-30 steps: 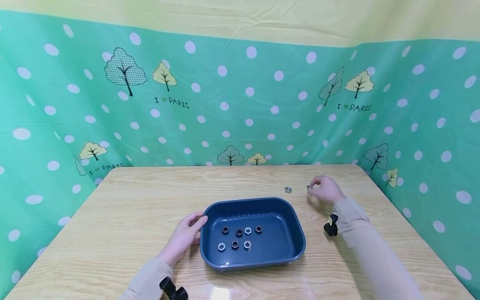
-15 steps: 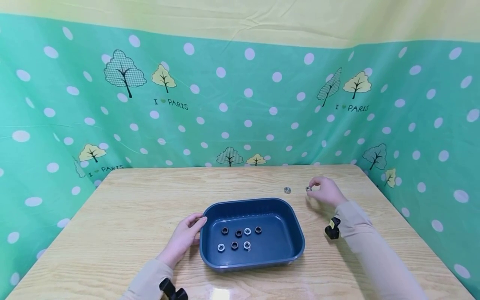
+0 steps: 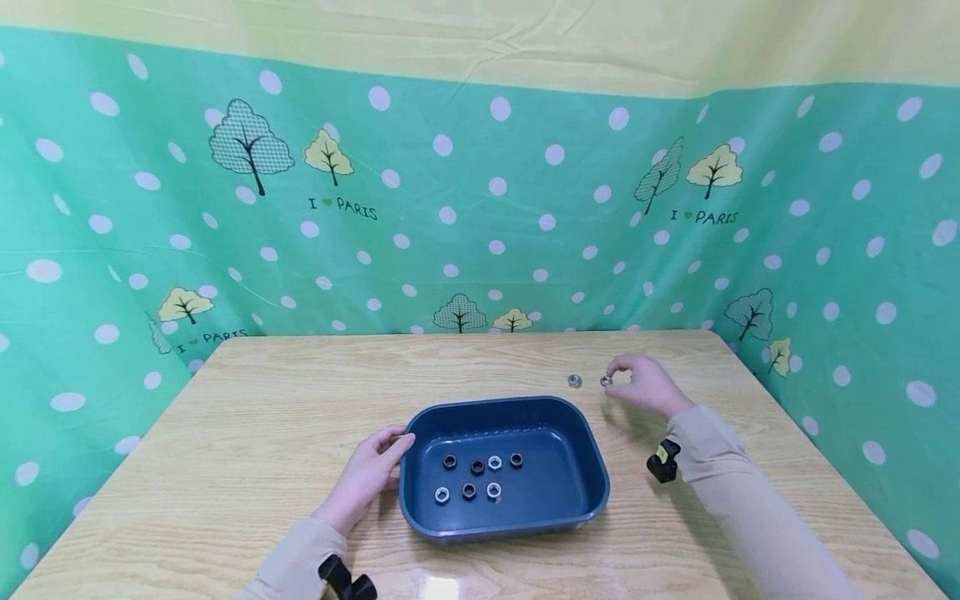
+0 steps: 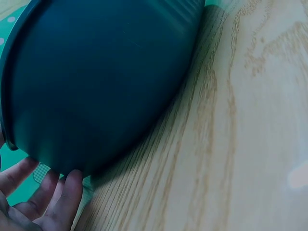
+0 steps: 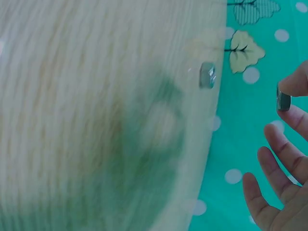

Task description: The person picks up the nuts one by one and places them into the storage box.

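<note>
My right hand point(image 3: 647, 386) pinches a metal hex nut point(image 3: 606, 381) between thumb and index finger, raised above the far right of the table. In the right wrist view that nut point(image 5: 283, 98) is seen edge-on, with the other fingers spread apart from it. A second silver nut point(image 3: 574, 381) lies on the wood just left of it. My left hand point(image 3: 367, 472) grips the left side of a dark blue plastic tray point(image 3: 504, 531), thumb at the rim. The left wrist view shows the fingers point(image 4: 72, 192) against the tray's outer wall. Several silver and dark nuts point(image 3: 494, 462) lie inside the tray.
The wood-grain table point(image 3: 285, 408) extends around the tray. Behind it and along the sides hangs a green dotted curtain point(image 3: 450, 192) printed with trees. Black wrist-worn cameras sit on the right cuff point(image 3: 663, 460) and the left cuff point(image 3: 347, 577).
My right hand has drawn slightly left with the pinched nut, closer to the nut on the table. The left hand, the tray and the nuts inside have stayed put.
</note>
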